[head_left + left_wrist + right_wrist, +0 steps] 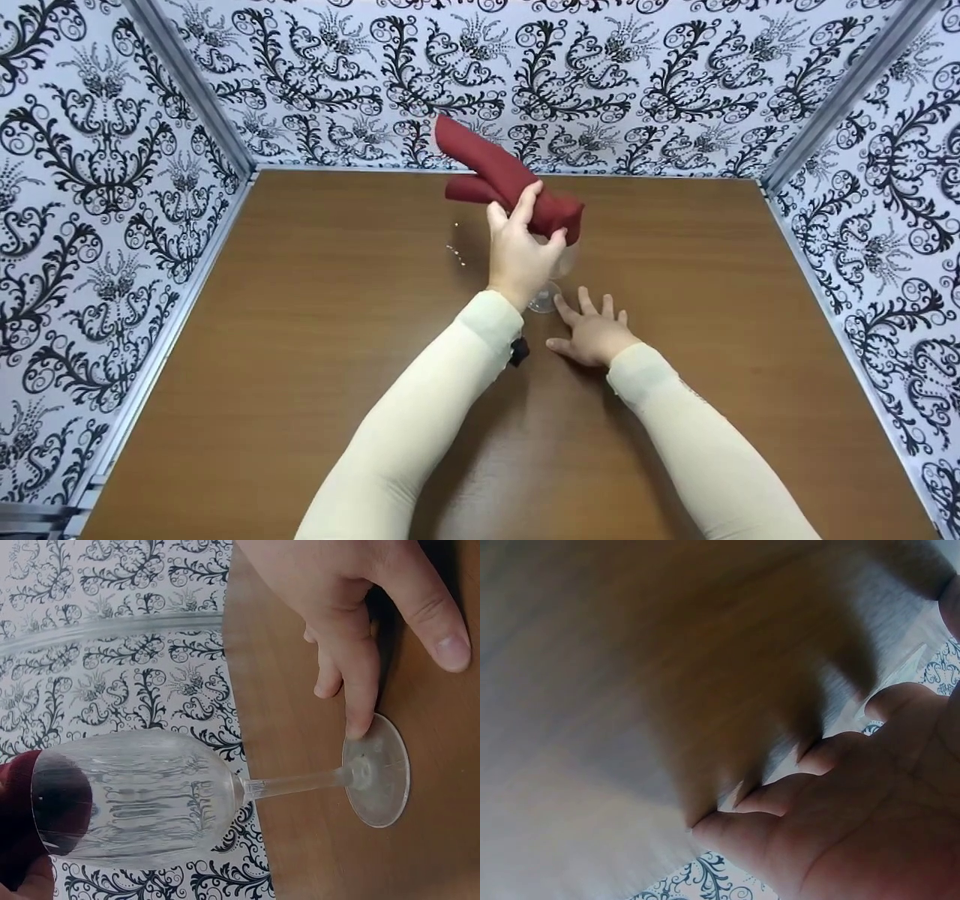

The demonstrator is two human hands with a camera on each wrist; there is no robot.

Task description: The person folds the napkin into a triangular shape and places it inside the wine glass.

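A folded, rolled red cloth napkin point(495, 161) is gripped in my left hand point(517, 259), its fingers and thumb curled round the lower part. In the left wrist view, the napkin's lower end point(64, 802) shows just inside the rim of a clear wine glass point(157, 799). The glass stands upright on the table; in the head view my left hand hides much of it, leaving its foot point(545, 298) visible. My right hand point(596, 334) lies on the tabletop, fingers spread and straight, with the index fingertip touching the foot of the glass.
A brown wooden table point(337, 315) spreads under both arms. Patterned black-and-white panels point(480, 82) with metal frame posts point(202, 90) enclose its back and sides. A small black device point(519, 351) shows beneath the left wrist.
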